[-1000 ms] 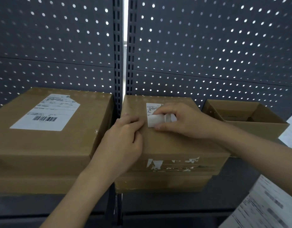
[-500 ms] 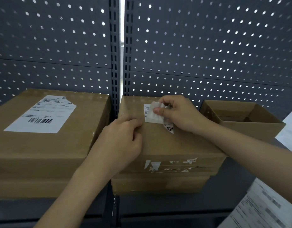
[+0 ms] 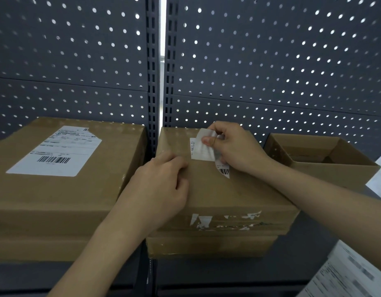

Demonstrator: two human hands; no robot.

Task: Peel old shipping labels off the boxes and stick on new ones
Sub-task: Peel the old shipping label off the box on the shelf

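— Entry one, middle stack?
— Middle box: brown cardboard, closed, set on a lower box, both on the dark shelf. Torn label scraps along its front face.

— Old label?
— Old label: white, on top of the middle box, toward the far edge. Near part lifted and curled back, blank underside showing. Far left edge still touching the cardboard. Barcode end just below the right hand; stuck down or loose, cannot tell.

— Right hand?
— Right hand: thumb and forefinger pinching the lifted flap of the old label, remaining fingers curled behind it.

— Left hand?
— Left hand: palm down on the near left part of the middle box top, fingers loosely bent, tips pressing the cardboard just beside the old label. Gripping nothing.

— Remaining stock?
— Left box: larger, closed, bearing a full label with barcode.
— Open box: right of the middle box, flaps up, contents unclear.
— Printed sheets: lower right corner.
— Pegboard panel: behind all boxes.
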